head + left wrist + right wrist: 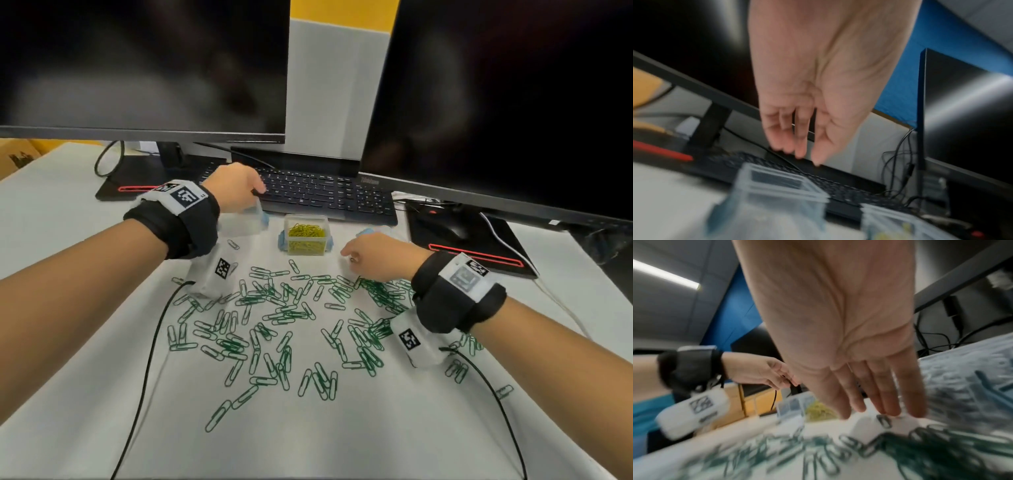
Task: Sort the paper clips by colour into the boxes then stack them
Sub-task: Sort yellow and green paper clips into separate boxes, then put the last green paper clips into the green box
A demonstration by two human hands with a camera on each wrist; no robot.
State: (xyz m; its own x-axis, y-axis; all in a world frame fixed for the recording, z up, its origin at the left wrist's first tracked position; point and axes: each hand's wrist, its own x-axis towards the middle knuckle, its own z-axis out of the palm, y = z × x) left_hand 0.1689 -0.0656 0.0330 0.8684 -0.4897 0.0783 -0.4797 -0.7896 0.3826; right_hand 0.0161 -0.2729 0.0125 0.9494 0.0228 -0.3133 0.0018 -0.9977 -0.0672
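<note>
Clearly the thin green and white wire paper clips point(274, 329), scattered on the white table point(85, 342) before the clear plastic box of yellow clips point(306, 238), are light and slippery, best pinched at an edge; the left hand point(236, 192) and right hand point(380, 257) have a released, empty grip.

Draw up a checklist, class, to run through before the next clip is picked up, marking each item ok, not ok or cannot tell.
1. Yellow clips boxed: ok, middle box holds yellow only.
2. Green clips sorted: not ok, scattered on table.
3. Left hand free: ok, fingers loose above the empty box.
4. Right hand free: ok, fingers straight.
5. Right-side box empty: cannot tell, mostly hidden.
</note>
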